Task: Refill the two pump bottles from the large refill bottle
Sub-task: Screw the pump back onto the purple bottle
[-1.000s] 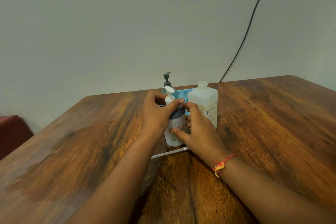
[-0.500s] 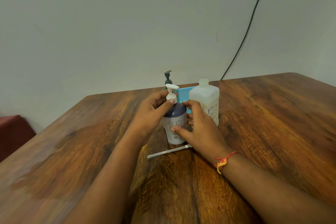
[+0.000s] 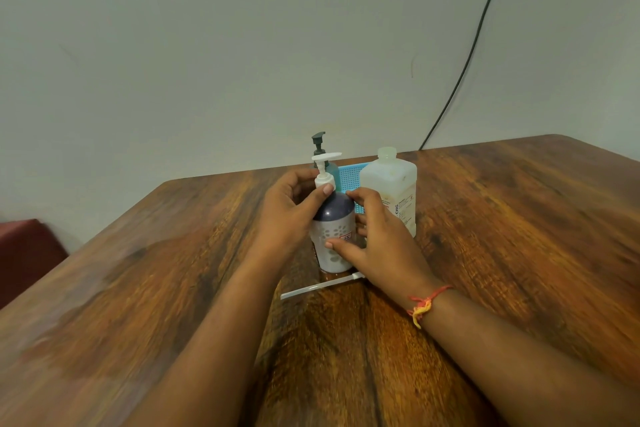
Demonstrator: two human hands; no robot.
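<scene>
While the wooden bench (image 3: 502, 236) fills most of the view under a plain grey wall (image 3: 207, 45), a black cable (image 3: 467, 55) runs down that wall to the bench's far edge. Both forearms reach in toward the middle. At the far side stands the large refill bottle (image 3: 391, 184), translucent, upright, its neck showing no cap, with a blue mesh basket (image 3: 349, 177) just beside it. Nearer, the left hand (image 3: 287, 208) pinches the white pump collar of the white pump bottle (image 3: 334, 236), which stands upright on the bench, and the right hand (image 3: 384, 246) wraps its body. Behind it peeks the teal pump bottle (image 3: 327, 163). A white tube (image 3: 318, 286) lies flat in front. A red-and-yellow thread (image 3: 424, 303) circles the right wrist.
</scene>
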